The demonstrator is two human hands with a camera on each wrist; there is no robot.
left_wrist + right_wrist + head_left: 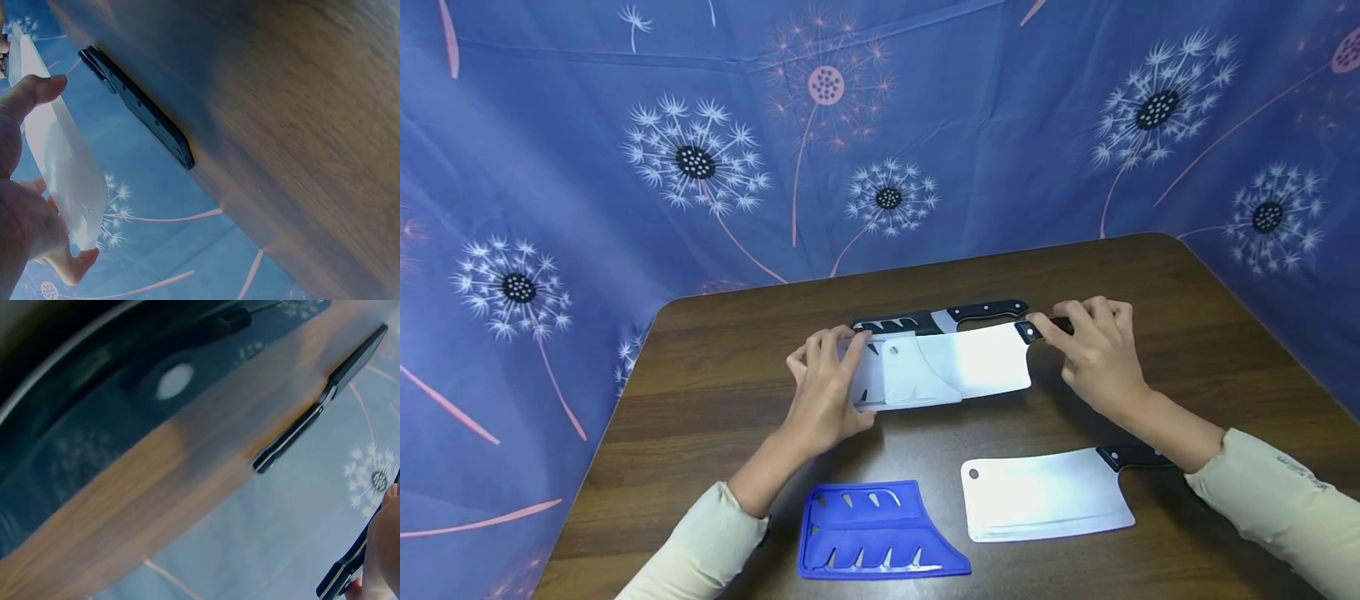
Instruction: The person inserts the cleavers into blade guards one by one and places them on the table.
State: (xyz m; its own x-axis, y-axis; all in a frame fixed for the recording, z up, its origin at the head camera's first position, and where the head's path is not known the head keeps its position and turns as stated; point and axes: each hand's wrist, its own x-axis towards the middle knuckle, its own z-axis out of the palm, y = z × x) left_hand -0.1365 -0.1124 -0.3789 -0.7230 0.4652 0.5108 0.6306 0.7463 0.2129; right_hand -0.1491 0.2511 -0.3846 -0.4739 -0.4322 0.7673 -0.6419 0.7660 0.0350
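Part-sheathed cleaver (977,362) hovers between knife (944,320) and blue sheath (880,532).

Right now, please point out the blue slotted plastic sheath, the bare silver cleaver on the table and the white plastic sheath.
Blue slotted plastic sheath (876,533), head view, middle of its face.
Bare silver cleaver (1047,497), head view, middle of its blade.
White plastic sheath (913,375), head view, front panel.
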